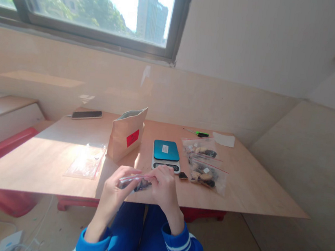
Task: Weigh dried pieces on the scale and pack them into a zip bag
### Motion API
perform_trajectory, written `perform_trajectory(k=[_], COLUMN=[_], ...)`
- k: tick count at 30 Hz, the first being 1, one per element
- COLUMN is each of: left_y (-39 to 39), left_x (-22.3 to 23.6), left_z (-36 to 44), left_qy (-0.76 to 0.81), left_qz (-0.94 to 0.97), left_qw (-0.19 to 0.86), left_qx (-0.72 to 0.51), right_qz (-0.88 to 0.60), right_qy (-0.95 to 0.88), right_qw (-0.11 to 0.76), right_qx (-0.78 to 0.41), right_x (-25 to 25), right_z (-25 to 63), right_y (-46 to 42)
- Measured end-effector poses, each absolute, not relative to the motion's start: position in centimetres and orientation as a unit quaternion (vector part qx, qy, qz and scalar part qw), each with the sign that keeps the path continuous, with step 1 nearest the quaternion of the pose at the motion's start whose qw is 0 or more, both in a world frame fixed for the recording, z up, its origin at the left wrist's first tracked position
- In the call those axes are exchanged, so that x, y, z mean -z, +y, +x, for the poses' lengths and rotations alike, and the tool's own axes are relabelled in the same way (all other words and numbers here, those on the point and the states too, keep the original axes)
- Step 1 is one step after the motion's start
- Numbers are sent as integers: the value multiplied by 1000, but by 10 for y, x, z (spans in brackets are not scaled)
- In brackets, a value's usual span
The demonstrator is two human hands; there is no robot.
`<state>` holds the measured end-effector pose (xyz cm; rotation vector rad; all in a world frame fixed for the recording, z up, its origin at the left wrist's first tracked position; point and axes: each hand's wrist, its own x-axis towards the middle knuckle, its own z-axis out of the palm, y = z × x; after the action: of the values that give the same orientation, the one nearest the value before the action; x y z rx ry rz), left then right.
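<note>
Between my two hands is a clear zip-lock bag (142, 185) with dark pieces in it, close to the table's front edge. My left hand (118, 183) pinches the left end of its red-lined top. My right hand (162, 184) has its fingers closed on the right end of that same strip. Just beyond my hands stands a kitchen scale (166, 151) with a blue top and a small white label; its display is partly behind my right hand. A dark dried piece (183, 176) lies loose on the table beside the scale.
Filled zip-lock bags (207, 175) lie right of the scale. An upright brown paper pouch (125, 134) with a red label stands left of it, near flat clear bags (85, 163). Farther back are a phone (87, 115), a green-and-black tool (201, 134) and white paper (223, 139).
</note>
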<state>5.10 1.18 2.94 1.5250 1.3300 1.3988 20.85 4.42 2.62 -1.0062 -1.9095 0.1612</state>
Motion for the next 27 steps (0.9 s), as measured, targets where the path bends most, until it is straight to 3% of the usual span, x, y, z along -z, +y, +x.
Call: perform_trajectory(k=[13, 20, 27], left_y=[10, 12, 13], left_x=[-30, -25, -19], left_z=[48, 43, 34], left_qy=[556, 523, 511], left_qz=[525, 546, 521], left_qw=[271, 355, 396], left_qx=[-584, -549, -558], right_qz=[-422, -454, -436], right_qy=[-796, -766, -794], right_qw=[419, 448, 395], right_qx=[-113, -75, -155], right_x=[-27, -22, -28], right_z=[225, 225, 250], right_y=[52, 49, 51])
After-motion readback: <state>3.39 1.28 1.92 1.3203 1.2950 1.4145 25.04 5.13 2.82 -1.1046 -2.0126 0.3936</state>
